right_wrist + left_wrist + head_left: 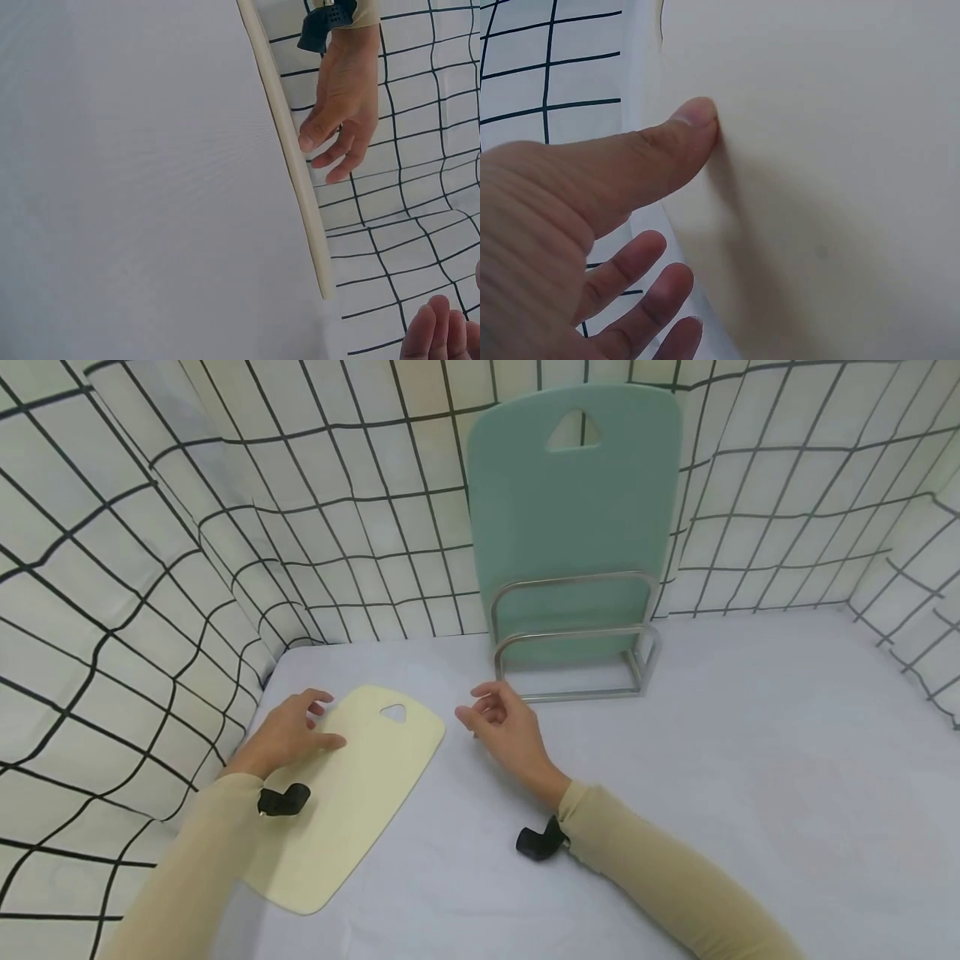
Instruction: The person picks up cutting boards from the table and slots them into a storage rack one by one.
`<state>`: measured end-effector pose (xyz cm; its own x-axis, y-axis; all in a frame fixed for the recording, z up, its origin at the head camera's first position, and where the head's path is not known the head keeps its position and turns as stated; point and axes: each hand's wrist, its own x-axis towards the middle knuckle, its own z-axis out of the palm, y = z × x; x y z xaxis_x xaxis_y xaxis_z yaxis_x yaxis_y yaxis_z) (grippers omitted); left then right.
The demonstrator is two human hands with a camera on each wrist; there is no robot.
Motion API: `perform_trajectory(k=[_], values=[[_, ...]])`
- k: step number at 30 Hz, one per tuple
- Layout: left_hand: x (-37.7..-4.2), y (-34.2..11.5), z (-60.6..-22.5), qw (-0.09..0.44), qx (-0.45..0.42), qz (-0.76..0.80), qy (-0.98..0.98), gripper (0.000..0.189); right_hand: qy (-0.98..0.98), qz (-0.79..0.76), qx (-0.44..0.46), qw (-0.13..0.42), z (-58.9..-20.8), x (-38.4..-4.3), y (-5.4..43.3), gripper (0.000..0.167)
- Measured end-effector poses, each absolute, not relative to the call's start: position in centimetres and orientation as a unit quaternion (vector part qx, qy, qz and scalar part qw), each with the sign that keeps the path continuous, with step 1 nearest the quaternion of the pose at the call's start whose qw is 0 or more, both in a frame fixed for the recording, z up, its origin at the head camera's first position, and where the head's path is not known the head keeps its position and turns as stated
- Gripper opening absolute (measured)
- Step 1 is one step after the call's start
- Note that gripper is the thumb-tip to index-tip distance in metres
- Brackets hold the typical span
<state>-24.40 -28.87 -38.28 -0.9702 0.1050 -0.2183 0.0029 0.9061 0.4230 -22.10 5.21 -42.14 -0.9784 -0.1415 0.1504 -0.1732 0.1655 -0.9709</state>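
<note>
A cream cutting board (360, 802) with a small triangular handle hole lies flat on the white-covered table at the left. My left hand (288, 739) is over its left edge, fingers spread and relaxed. In the left wrist view, the thumb (694, 120) comes down at the board's surface, where its shadow meets it; the other fingers hang past the edge. My right hand (513, 731) hovers between the board and the metal rack (573, 633), fingers loosely bent and holding nothing. A larger green cutting board (573, 518) stands upright in that rack.
Behind and to the left rises a white cloth with a black grid (360, 527); more of it is at the right. The white tabletop (750, 760) stretches to the right of the rack. Black cameras (285, 799) are strapped at both wrists.
</note>
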Motion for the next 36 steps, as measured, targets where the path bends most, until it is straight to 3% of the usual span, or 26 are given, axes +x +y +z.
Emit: perform_trajectory(k=[18,36], values=[[-24.3,-29.2,-38.3,0.160,-0.021,0.246,0.956,0.077,-0.767,0.596,0.069,-0.228,-41.7,-21.1,3.6,0.064],[-24.5,-29.2,-38.5,0.173,-0.033,0.240,0.955,0.073,-0.704,0.648,0.035,-0.287,-42.3,-20.4,2.1,0.079]])
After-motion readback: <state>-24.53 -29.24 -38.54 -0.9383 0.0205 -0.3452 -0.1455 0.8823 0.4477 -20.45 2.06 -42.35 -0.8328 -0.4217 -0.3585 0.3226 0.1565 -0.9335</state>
